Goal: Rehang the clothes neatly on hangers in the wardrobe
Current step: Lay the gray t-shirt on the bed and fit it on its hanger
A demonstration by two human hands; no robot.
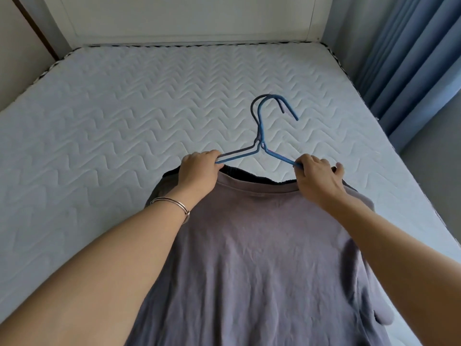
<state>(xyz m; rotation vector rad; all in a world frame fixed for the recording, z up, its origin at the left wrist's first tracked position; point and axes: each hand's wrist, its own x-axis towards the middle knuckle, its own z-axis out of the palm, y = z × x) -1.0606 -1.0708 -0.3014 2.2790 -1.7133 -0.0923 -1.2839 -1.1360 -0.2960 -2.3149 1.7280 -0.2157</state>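
Observation:
A grey-purple T-shirt [262,245] lies flat on the white quilted mattress [124,108], collar pointing away from me, with a darker garment [249,174] showing under its neckline. A blue wire hanger [262,136] sticks out beyond the collar, hook toward the headboard; a second, darker hanger seems to lie right behind it. My left hand [199,171] grips the hanger's left arm at the shirt's left shoulder. My right hand [316,176] grips the hanger's right arm at the right shoulder. Both hanger ends are hidden under my hands and the cloth.
A white headboard panel [194,18] stands at the far end of the bed. Blue curtains [411,58] hang along the right side. A wall with a dark strip [32,26] borders the left.

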